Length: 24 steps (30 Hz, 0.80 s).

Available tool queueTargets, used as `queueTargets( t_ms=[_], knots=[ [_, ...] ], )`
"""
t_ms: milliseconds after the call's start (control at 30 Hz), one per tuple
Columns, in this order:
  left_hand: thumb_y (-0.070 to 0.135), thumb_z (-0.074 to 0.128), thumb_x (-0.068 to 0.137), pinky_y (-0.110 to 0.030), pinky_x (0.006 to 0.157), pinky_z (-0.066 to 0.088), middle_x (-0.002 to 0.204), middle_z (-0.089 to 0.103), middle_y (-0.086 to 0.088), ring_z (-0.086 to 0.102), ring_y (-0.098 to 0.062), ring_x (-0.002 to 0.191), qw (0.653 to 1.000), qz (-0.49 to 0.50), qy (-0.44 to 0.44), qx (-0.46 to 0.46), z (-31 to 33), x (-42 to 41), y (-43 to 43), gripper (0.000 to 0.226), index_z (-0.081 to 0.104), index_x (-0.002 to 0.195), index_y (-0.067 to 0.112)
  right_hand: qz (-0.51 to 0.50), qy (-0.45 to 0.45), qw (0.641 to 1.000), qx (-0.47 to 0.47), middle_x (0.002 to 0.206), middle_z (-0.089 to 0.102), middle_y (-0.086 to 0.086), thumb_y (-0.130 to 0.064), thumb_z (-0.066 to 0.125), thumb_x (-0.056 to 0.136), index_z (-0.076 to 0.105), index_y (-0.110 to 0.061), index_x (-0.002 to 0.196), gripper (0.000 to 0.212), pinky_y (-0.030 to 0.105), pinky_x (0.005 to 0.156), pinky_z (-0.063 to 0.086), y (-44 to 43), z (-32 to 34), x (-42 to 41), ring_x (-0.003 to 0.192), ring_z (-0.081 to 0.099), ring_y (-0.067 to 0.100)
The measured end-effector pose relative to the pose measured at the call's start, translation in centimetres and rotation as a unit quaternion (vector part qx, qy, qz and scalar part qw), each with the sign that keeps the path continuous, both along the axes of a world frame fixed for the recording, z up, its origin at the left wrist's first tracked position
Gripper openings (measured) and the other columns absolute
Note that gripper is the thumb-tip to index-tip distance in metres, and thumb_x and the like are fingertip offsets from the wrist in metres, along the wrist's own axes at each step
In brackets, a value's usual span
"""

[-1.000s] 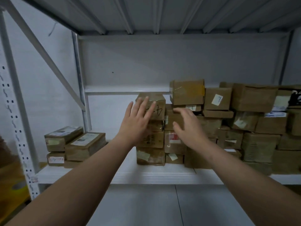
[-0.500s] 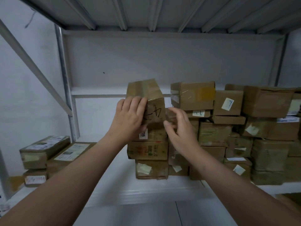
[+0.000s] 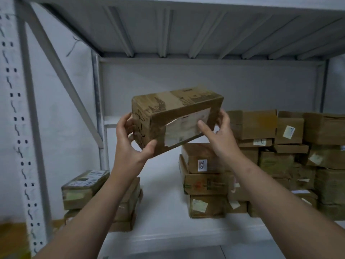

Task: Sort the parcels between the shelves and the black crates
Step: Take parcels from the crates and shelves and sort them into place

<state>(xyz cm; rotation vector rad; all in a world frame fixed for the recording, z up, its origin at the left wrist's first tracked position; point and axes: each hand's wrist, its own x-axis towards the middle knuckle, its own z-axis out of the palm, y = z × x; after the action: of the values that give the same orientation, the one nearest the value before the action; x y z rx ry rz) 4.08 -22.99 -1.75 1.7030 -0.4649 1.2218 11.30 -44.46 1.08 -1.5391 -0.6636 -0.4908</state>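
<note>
The parcel (image 3: 175, 118) hides the left hand's (image 3: 130, 144) fingertips; its label's (image 3: 186, 128) print is unreadable. The frame's right edge crops the stack (image 3: 298, 156).

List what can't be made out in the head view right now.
- Held parcel: label text blurred; right hand covers part.
- Left hand: fingers hidden behind parcel.
- Small stack: partly hidden by left forearm.
- Right-side boxes: cut off by frame edge.
- Black crates: not in view.
</note>
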Motion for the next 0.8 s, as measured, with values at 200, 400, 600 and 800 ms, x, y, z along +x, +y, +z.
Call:
queueTargets(
  t_ms=[200,400,600,800],
  knots=[
    [0.045,0.056,0.081,-0.032,0.089,0.054,0.136,0.048,-0.002,0.054,-0.016,0.120,0.989,-0.114,0.042,-0.088,-0.8,0.2,2.7,0.061,0.036,0.138,0.035,-0.018,-0.007,0.998,0.053,0.115,0.060,-0.008,-0.027,0.072,0.082,0.028,-0.033,0.123,0.060,0.026,0.085,0.056,2.0,-1.4,-1.3,0.100,0.064,0.004],
    [0.059,0.061,0.080,-0.042,0.108,0.039,0.135,0.050,0.011,0.051,-0.010,0.123,0.978,-0.110,0.105,-0.143,-1.4,1.0,2.9,0.076,0.024,0.144,0.040,-0.052,-0.047,0.993,0.092,0.131,0.045,-0.012,-0.029,0.074,0.081,0.032,-0.038,0.132,0.067,0.018,0.084,0.053,2.9,-2.0,-3.2,0.115,0.050,0.001],
    [0.058,0.051,0.085,-0.035,0.112,0.035,0.145,0.041,0.013,0.046,-0.007,0.129,0.957,-0.184,0.131,-0.184,-3.3,1.3,-0.7,0.078,-0.001,0.142,0.050,0.057,0.061,0.977,0.195,0.141,0.043,0.000,-0.033,0.083,0.066,0.013,-0.041,0.144,0.105,0.045,0.103,0.045,7.8,-3.6,-3.8,0.118,0.054,0.011],
    [0.048,0.068,0.079,-0.028,0.109,0.032,0.152,0.026,0.010,0.034,-0.003,0.135,0.967,-0.149,0.117,-0.170,-5.0,0.9,0.2,0.092,0.001,0.141,0.053,0.053,0.022,0.989,0.136,0.123,0.063,-0.008,-0.031,0.078,0.077,0.034,-0.036,0.138,0.075,0.038,0.092,0.053,8.2,-4.1,-3.2,0.113,0.061,0.010]
  ],
)
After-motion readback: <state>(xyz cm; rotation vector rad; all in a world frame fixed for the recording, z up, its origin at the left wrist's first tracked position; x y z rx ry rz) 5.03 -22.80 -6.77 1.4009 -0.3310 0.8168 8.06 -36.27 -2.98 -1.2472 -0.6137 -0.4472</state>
